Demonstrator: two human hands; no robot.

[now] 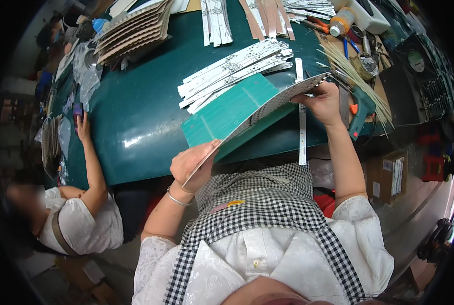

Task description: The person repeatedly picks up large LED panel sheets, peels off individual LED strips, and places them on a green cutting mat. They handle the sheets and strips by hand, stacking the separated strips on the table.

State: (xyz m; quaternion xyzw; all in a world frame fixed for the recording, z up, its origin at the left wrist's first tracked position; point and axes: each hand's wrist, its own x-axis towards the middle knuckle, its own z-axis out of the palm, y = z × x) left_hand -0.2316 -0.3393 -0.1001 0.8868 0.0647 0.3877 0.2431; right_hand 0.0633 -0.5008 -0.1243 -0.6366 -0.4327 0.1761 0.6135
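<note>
The green table [135, 117] carries a pile of separated white strips [234, 71]. Above its near edge, the bowed panel [247, 109] remains unsplit, gripped by the left hand [194, 165] and right hand [321, 101] at opposite ends.

The widest bare stretch of the dark green tabletop [135, 107] lies left of centre, between the cardboard stack [133, 30] and the near edge; a co-worker's hand [83, 127] rests at its left rim. The centre is blocked by loose white strips [232, 71] and the bent panel stack [247, 109]. To the right, thin sticks [356, 76], a glue gun [361, 109] and tools crowd the surface.
</note>
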